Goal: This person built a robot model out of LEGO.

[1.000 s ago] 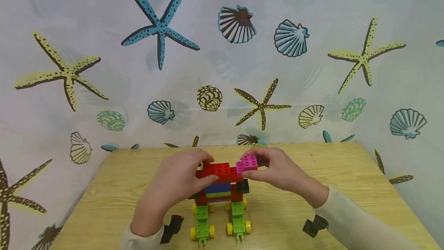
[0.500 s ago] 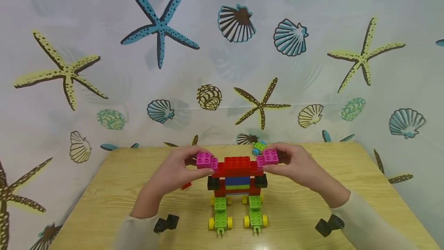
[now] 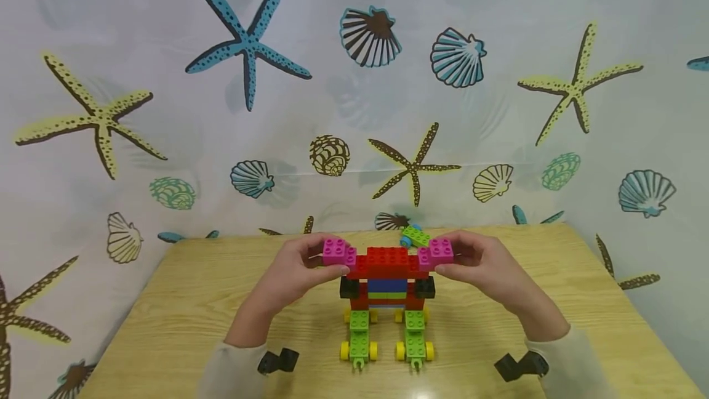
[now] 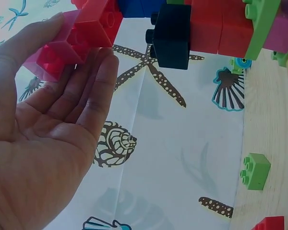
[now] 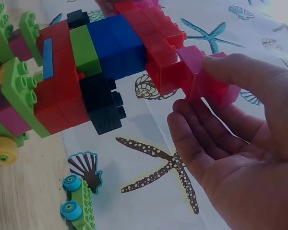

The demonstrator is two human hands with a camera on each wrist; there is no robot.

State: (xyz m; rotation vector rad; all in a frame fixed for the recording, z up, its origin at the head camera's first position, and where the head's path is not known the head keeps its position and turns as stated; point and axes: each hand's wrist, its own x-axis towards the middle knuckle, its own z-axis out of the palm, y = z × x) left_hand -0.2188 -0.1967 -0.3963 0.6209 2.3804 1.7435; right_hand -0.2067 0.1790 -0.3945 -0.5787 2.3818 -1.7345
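Note:
A toy-brick figure stands on green wheeled bases point(image 3: 359, 337) with yellow wheels. Its middle has blue bricks point(image 3: 387, 286) and red bricks point(image 4: 221, 24), with a black brick point(image 3: 349, 287) jutting out on either side. Across the top runs a stack of red bricks point(image 3: 388, 258) that ends in stepped pink bricks on both sides. My left hand point(image 3: 290, 276) pinches the left pink bricks point(image 3: 335, 250) between thumb and fingers. On the opposite side, my right hand point(image 3: 493, 270) holds the right pink bricks point(image 3: 441, 249) likewise; its fingertips are partly hidden in the head view.
Behind the figure, a small green car point(image 3: 415, 236) with blue wheels sits near the far table edge. A green brick point(image 4: 256, 171) and a red brick point(image 4: 271, 224) lie on the wooden table point(image 3: 199, 306). A cloth with sea prints point(image 3: 310, 103) hangs behind.
My left hand has gone from the red bricks to the left pink bricks. The figure has shifted right in the head view, my right hand with it, and the green car shows more.

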